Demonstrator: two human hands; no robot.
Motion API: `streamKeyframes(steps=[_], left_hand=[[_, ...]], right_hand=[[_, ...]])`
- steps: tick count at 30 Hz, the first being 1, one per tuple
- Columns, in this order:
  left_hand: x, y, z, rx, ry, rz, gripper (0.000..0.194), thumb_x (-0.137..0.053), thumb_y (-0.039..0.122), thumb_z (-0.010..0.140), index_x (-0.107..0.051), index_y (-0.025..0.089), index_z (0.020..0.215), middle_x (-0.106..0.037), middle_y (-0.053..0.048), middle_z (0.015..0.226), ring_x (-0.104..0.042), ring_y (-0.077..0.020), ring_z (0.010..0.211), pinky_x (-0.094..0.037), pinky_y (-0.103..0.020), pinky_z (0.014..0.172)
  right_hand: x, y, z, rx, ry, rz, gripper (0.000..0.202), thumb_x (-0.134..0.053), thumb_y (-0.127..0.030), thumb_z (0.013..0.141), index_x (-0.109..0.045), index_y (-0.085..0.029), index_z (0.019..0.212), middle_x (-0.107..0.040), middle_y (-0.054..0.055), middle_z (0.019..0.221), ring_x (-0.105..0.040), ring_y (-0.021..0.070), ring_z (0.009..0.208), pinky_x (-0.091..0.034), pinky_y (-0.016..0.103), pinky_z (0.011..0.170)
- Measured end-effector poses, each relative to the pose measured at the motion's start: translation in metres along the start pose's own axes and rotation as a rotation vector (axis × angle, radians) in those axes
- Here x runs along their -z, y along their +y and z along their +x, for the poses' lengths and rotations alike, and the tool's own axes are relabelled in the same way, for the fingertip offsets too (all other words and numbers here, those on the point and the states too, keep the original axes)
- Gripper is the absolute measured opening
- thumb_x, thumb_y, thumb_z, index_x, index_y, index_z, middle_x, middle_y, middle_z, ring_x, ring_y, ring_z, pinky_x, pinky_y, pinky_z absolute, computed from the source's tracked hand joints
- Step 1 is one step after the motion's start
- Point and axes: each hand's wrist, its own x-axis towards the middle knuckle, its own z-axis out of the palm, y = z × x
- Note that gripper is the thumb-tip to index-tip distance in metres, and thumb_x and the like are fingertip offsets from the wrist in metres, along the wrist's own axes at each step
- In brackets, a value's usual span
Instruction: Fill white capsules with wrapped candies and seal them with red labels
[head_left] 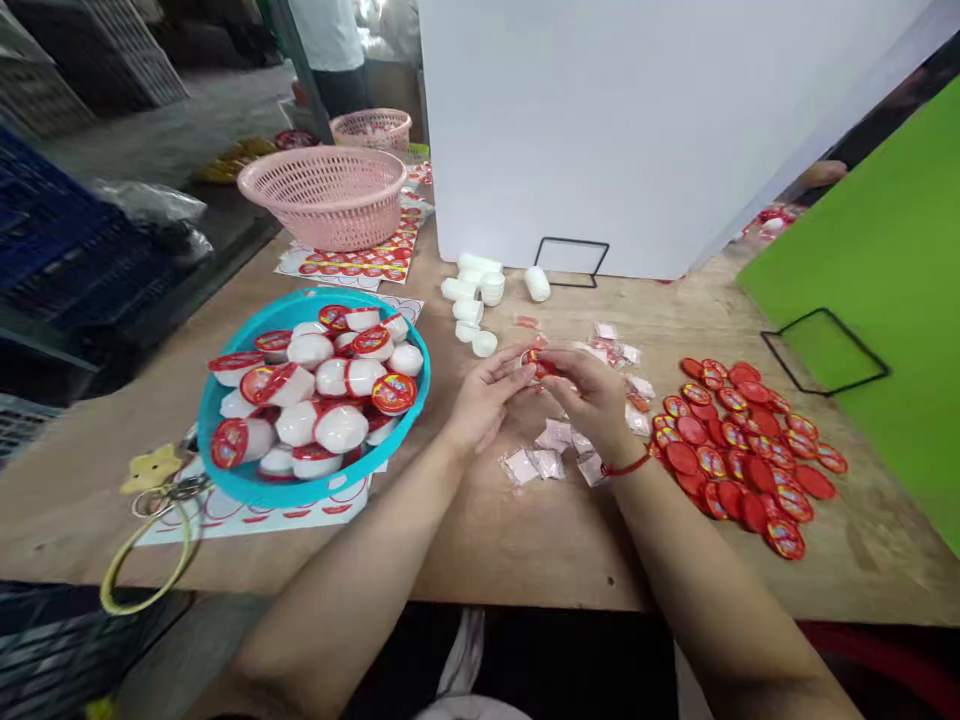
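Over the middle of the table, my left hand (486, 397) and my right hand (594, 394) meet with fingers closed around a small red printed lid (532, 356). Whether a white cup sits under that lid is hidden by the fingers. Below and around my right hand lie small clear sachets with pale pink contents (553, 435). Just beyond my left hand are white plastic cups (469, 310), some stacked in each other. To the right of my right wrist spreads a pile of loose red lids (739, 440), some face down.
At left, a blue basin (421, 400) holds many white cups with red lids. Behind it a pink basket (330, 195) rests on printed sheets (367, 262). White (622, 130) and green (892, 270) panels bound the table. Keys with a yellow ring (146, 605) lie front left. A person stands behind.
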Motion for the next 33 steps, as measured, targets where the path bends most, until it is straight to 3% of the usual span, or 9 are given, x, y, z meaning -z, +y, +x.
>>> streamKeyframes(steps=[3, 7, 11, 14, 17, 21, 26, 30, 33], left_hand=[[0.003, -0.001, 0.002, 0.01, 0.0, 0.003, 0.036, -0.084, 0.027, 0.076, -0.077, 0.023, 0.111, -0.077, -0.003, 0.106, -0.07, -0.0111, 0.089, -0.056, -0.023, 0.085], [0.005, -0.002, 0.003, 0.033, 0.008, 0.004, 0.033, -0.079, 0.026, 0.081, -0.076, 0.023, 0.113, -0.075, -0.005, 0.114, -0.07, -0.0138, 0.099, -0.055, -0.026, 0.09], [0.005, -0.004, 0.005, 0.054, 0.081, 0.028, 0.027, -0.074, 0.022, 0.081, -0.077, 0.02, 0.107, -0.077, -0.006, 0.106, -0.069, -0.0145, 0.095, -0.056, -0.025, 0.083], [0.006, -0.005, 0.007, 0.048, 0.142, 0.088, 0.027, -0.072, 0.019, 0.077, -0.077, 0.018, 0.104, -0.077, -0.005, 0.103, -0.069, -0.0138, 0.089, -0.055, -0.023, 0.077], [0.007, -0.007, 0.008, 0.005, 0.135, 0.189, 0.033, -0.073, 0.021, 0.075, -0.075, 0.019, 0.108, -0.077, -0.005, 0.106, -0.07, -0.014, 0.088, -0.054, -0.023, 0.074], [0.011, -0.01, 0.009, -0.111, 0.161, 0.346, 0.04, -0.071, 0.021, 0.076, -0.066, 0.019, 0.116, -0.077, -0.002, 0.087, -0.068, -0.0136, 0.075, -0.05, -0.023, 0.067], [0.016, -0.011, 0.009, -0.221, 0.162, 0.6, 0.027, -0.064, 0.017, 0.078, -0.059, 0.02, 0.104, -0.07, 0.002, 0.073, -0.063, -0.0125, 0.066, -0.046, -0.023, 0.065], [0.017, -0.009, 0.008, -0.206, 0.169, 0.653, 0.03, -0.06, 0.012, 0.076, -0.053, 0.021, 0.104, -0.067, 0.003, 0.07, -0.061, -0.0129, 0.063, -0.044, -0.024, 0.063], [0.016, -0.008, 0.007, -0.169, 0.154, 0.665, 0.036, -0.059, 0.01, 0.073, -0.052, 0.022, 0.107, -0.065, 0.005, 0.067, -0.057, -0.012, 0.058, -0.039, -0.022, 0.057]], right_hand=[[0.002, 0.005, 0.001, -0.018, 0.022, 0.029, 0.027, -0.075, -0.032, 0.089, -0.075, -0.029, 0.115, -0.075, 0.006, 0.117, -0.07, 0.0227, 0.109, -0.056, 0.041, 0.098], [-0.004, 0.007, -0.002, -0.134, 0.099, 0.1, 0.021, -0.065, -0.034, 0.096, -0.076, -0.028, 0.112, -0.077, 0.005, 0.111, -0.072, 0.0226, 0.102, -0.059, 0.04, 0.09], [-0.012, 0.004, -0.005, -0.215, 0.151, -0.021, 0.027, -0.054, -0.039, 0.101, -0.075, -0.025, 0.111, -0.079, 0.005, 0.096, -0.073, 0.0214, 0.083, -0.059, 0.038, 0.077], [-0.015, 0.003, -0.007, -0.243, 0.18, -0.062, 0.03, -0.052, -0.042, 0.102, -0.076, -0.025, 0.108, -0.079, 0.005, 0.094, -0.073, 0.0217, 0.081, -0.058, 0.037, 0.073], [-0.015, 0.003, -0.007, -0.256, 0.132, -0.064, 0.031, -0.053, -0.043, 0.101, -0.076, -0.026, 0.112, -0.079, 0.005, 0.096, -0.073, 0.0219, 0.081, -0.059, 0.038, 0.072], [-0.014, 0.0, -0.005, -0.159, 0.043, -0.075, 0.03, -0.052, -0.039, 0.102, -0.073, -0.028, 0.121, -0.077, 0.006, 0.109, -0.073, 0.0235, 0.095, -0.058, 0.042, 0.084], [-0.012, 0.002, -0.004, -0.02, -0.113, -0.12, 0.039, -0.062, -0.045, 0.097, -0.065, -0.028, 0.132, -0.072, 0.01, 0.115, -0.067, 0.0265, 0.107, -0.056, 0.045, 0.092], [-0.011, 0.008, -0.005, 0.075, -0.211, -0.14, 0.063, -0.074, -0.055, 0.084, -0.057, -0.027, 0.138, -0.066, 0.011, 0.117, -0.064, 0.0296, 0.108, -0.056, 0.048, 0.093], [-0.013, 0.008, -0.005, 0.116, -0.2, -0.15, 0.051, -0.074, -0.047, 0.087, -0.059, -0.026, 0.131, -0.066, 0.012, 0.118, -0.063, 0.0299, 0.111, -0.054, 0.048, 0.095]])
